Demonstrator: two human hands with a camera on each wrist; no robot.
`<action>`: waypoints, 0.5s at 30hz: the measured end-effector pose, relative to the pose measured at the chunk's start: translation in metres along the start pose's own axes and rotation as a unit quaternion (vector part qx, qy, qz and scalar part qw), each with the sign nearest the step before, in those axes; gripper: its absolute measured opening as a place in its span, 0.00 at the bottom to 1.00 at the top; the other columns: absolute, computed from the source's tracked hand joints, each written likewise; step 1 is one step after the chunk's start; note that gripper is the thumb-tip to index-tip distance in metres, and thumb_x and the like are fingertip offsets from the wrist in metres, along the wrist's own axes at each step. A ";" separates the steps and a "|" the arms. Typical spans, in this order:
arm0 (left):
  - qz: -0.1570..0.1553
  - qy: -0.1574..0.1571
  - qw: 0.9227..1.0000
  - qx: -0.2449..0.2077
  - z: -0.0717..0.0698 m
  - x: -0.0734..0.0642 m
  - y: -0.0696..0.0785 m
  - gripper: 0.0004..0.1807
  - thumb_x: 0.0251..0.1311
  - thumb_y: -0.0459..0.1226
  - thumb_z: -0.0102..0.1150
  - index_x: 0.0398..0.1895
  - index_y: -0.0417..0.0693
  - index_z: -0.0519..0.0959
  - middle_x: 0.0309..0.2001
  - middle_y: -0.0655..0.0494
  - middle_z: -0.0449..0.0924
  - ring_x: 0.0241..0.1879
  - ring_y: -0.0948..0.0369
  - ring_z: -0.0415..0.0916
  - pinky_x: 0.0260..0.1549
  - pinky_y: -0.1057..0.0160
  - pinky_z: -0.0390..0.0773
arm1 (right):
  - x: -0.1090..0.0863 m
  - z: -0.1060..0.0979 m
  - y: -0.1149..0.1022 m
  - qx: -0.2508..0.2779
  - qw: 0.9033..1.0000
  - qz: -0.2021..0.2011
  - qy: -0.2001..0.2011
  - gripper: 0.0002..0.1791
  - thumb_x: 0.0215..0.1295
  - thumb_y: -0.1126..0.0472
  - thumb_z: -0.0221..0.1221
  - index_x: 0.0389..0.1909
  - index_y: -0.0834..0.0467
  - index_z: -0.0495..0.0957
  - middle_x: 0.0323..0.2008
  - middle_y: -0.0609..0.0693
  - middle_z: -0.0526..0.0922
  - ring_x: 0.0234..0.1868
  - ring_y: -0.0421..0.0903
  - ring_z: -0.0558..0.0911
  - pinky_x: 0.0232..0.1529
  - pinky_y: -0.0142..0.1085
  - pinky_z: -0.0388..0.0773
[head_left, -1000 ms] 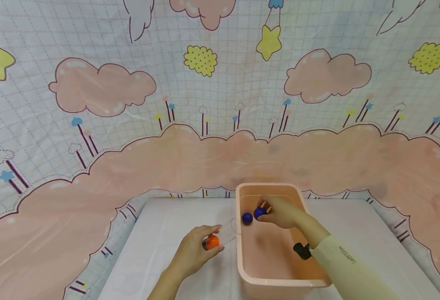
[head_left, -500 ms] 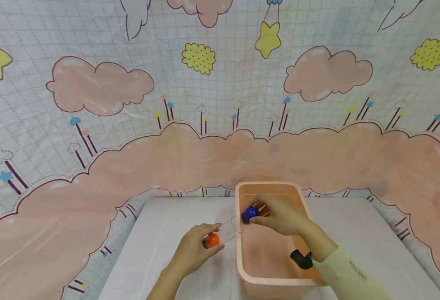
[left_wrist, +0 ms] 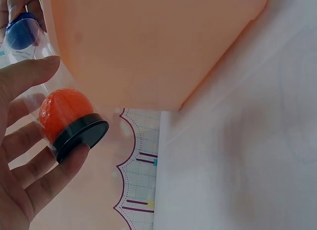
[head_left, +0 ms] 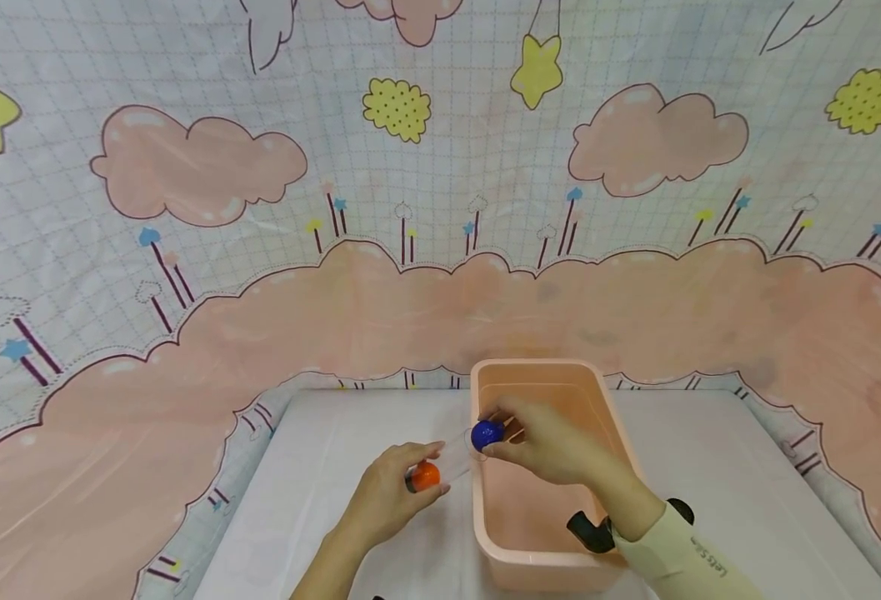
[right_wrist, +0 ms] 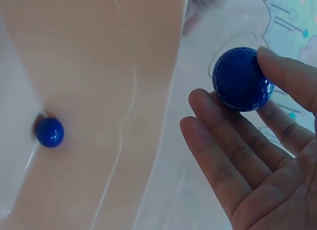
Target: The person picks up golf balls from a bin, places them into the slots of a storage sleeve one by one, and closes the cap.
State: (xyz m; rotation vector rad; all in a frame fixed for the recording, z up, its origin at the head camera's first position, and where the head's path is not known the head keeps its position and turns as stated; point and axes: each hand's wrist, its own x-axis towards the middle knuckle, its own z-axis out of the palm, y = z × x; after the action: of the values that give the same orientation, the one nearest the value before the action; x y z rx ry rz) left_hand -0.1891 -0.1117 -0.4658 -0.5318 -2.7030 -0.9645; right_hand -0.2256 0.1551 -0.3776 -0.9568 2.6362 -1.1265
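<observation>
My left hand [head_left: 382, 500] grips a clear plastic tube [head_left: 453, 460] by its lower end, left of the peach bin [head_left: 533, 508]. Inside it, an orange golf ball [left_wrist: 64, 110] sits against the black end cap [left_wrist: 84, 133]. The tube slants up and right, its open mouth near the bin's left rim. A blue golf ball [head_left: 488, 434] is pinched between the thumb and fingers of my right hand [head_left: 548, 442], right at that mouth. In the left wrist view the blue ball overlaps the tube's far end. Another blue ball [right_wrist: 50, 132] lies on the bin's floor beside a wall.
The bin stands on a white-covered table [head_left: 320, 450], its high walls beside both hands. A patterned cloth [head_left: 410, 321] hangs behind the table. A black camera mount [head_left: 592, 533] on the right wrist juts over the bin.
My right hand has carried the blue ball left, from above the bin's inside to the tube's mouth. The left hand and tube stay nearly still.
</observation>
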 end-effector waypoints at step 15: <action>0.007 0.007 1.000 -0.004 0.000 0.001 -0.001 0.29 0.56 0.49 0.77 0.62 0.62 0.83 0.49 0.69 0.87 0.46 0.68 0.79 0.46 0.65 0.82 | 0.005 0.010 -0.009 -0.031 0.999 0.010 -0.003 0.18 0.68 0.54 0.69 0.55 0.51 0.78 0.46 0.44 0.86 0.46 0.41 0.84 0.49 0.41 0.86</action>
State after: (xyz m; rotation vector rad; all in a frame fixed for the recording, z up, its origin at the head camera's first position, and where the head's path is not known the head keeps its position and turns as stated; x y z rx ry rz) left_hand -0.1907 -0.1120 -0.4665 -0.5418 -2.6811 -0.9720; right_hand -0.2217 0.1414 -0.3781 -0.9404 2.6856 -1.0413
